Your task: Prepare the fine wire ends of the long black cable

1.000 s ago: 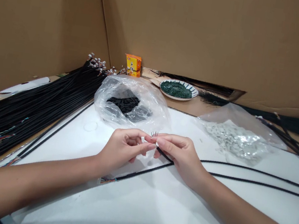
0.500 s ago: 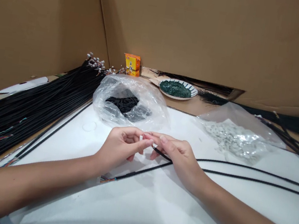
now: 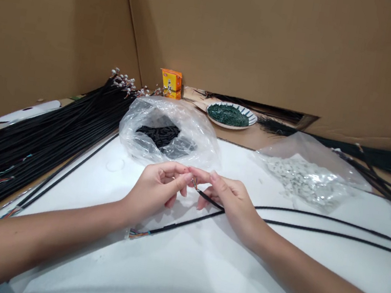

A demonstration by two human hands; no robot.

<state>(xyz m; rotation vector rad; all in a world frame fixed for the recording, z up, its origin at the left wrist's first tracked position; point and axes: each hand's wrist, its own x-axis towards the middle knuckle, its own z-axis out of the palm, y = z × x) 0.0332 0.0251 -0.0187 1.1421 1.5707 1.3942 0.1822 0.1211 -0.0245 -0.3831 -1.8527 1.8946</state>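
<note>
The right hand (image 3: 233, 204) pinches a thin black rubbery cable (image 3: 209, 199) between its fingertips, the cable's metal pins (image 3: 194, 183) just beside the curled left hand (image 3: 157, 190). A crinkly clear plastic bag (image 3: 197, 137) lies beyond both hands.

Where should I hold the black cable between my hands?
Pinch the black cable on its sheath just behind the metal tip, coming from the right, beside your right hand. That short stretch runs straight, while the tip points toward your left hand and stays free.
</note>
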